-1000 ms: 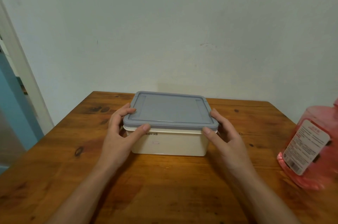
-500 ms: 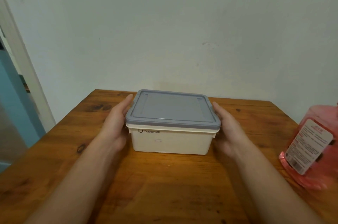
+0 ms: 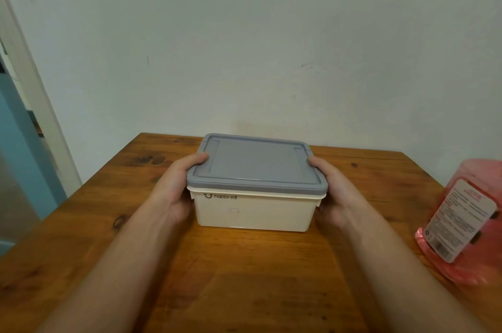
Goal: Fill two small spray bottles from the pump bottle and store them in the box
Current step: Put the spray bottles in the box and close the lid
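Fingers (image 3: 199, 158) of left hand (image 3: 173, 186) and right hand (image 3: 336, 191) curl round the box's (image 3: 252, 213) ends at the lid (image 3: 255, 164) rim; I judge it light, stiff, slick plastic, best gripped under that rim.

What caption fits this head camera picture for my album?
Left hand and right hand grip the cream box, its grey lid shut; a pink bottle stands to the right.

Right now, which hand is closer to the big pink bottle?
The right hand. It holds the right end of the box, toward the pink bottle; the left hand holds the left end, with the box lying between.
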### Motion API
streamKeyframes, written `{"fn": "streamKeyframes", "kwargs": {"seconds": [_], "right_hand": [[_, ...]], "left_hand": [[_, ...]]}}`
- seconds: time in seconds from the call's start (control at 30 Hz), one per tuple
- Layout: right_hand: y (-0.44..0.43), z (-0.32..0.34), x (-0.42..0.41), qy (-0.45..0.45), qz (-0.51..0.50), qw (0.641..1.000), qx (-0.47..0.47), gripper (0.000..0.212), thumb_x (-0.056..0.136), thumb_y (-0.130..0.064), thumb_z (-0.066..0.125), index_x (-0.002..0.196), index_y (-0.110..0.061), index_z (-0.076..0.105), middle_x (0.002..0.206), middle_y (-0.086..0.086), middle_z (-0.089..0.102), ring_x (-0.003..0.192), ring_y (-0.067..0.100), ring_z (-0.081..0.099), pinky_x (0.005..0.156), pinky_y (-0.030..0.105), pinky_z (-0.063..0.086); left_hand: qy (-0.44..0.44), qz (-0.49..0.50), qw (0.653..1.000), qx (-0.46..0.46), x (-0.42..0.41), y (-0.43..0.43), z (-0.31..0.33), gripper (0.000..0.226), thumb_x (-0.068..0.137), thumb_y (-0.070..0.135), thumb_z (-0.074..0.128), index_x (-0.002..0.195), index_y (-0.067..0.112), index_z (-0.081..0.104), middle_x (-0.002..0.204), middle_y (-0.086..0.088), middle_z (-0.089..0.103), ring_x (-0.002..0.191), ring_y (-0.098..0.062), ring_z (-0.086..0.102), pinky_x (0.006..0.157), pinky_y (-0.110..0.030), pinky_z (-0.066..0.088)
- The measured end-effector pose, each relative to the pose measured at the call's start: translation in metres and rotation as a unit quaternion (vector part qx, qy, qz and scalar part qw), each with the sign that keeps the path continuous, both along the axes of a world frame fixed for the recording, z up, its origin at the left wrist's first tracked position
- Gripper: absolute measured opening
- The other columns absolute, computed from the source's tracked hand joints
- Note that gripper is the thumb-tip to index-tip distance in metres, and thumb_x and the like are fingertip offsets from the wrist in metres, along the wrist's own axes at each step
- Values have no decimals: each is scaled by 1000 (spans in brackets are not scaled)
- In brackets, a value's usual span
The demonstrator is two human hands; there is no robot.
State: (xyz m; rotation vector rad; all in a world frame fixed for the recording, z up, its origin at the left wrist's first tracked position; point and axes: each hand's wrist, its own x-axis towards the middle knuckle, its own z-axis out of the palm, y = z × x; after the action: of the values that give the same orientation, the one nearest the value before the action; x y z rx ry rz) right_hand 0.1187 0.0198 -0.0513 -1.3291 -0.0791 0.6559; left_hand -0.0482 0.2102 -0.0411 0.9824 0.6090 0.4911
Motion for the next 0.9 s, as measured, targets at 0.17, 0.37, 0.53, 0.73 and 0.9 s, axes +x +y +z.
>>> {"fn": "streamKeyframes", "kwargs": {"seconds": [0.17, 0.37, 0.53, 0.73, 0.9], "right_hand": [[1, 0, -2, -4, -5, 1000, 11, 24, 88, -29, 69, 105, -12, 72, 94, 11, 77, 92, 27, 69, 91, 45, 54], [1, 0, -1, -3, -12, 1000, 12, 22, 87, -28, 70, 101, -12, 72, 92, 10, 77, 92, 28, 69, 90, 45, 55], [1, -1, -2, -2, -13, 1000, 20, 25, 86, -30, 71, 102, -12, 73, 95, 11, 77, 91, 27, 68, 90, 45, 54], [1, -7, -11, 7, -4, 998, 67, 31, 85, -44, 69, 92, -16, 79, 97, 11, 78, 97, 27, 70, 94, 45, 52], [-1, -17, -8, 54, -33, 986, 153, 53, 93, -58, 50, 118, -14, 66, 112, 17, 73, 109, 35, 67, 104, 51, 46]], "left_hand": [[0, 2, 1000, -3, 2, 3, -7, 29, 88, 22, 65, 113, 7, 66, 97, -15, 74, 84, -31, 69, 67, -39, 55], [6, 12, 1000, -24, 3, 7, -11, 32, 84, 21, 68, 113, 6, 68, 107, -17, 74, 98, -35, 68, 88, -47, 54], [6, 21, 999, -36, 5, 7, -11, 32, 82, 21, 69, 112, 7, 68, 106, -17, 74, 101, -36, 67, 95, -50, 52], [-32, 20, 998, -55, 5, 6, -15, 32, 87, 25, 68, 114, 8, 69, 109, -18, 74, 105, -36, 68, 101, -53, 49], [-71, 31, 993, -87, 2, 7, -23, 48, 91, 46, 60, 119, 9, 67, 119, -19, 70, 115, -37, 64, 107, -52, 43]]}}
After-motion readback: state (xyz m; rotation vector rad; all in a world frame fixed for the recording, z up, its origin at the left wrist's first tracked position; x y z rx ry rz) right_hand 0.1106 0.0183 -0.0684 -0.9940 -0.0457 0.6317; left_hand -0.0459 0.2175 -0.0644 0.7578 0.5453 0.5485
